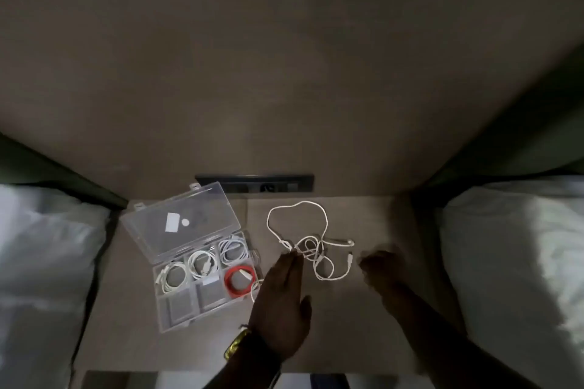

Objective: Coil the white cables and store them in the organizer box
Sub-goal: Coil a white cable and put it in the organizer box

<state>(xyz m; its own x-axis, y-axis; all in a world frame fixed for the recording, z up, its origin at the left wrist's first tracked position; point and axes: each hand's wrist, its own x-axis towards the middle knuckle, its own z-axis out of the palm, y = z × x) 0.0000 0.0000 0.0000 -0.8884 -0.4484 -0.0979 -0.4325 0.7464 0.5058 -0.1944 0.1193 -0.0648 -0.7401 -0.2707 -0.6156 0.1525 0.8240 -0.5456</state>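
Observation:
A loose, tangled white cable [311,245] lies on the brown bedside table [347,325]. My left hand [281,297] lies flat with fingers extended, its fingertips touching the tangle's left side. My right hand [384,268] is blurred, hovering just right of the cable with nothing in it. The clear plastic organizer box [177,319] sits open to the left, its lid [180,219] tipped back. Three compartments hold coiled white cables [202,264] and one holds a red coil [239,280]. A small white cable loop [255,289] shows between the box and my left hand.
White pillows lie on the left [41,262] and right [518,262] of the table. A dark socket panel [256,184] is set in the wall behind the table. The box's two front compartments hold no cables.

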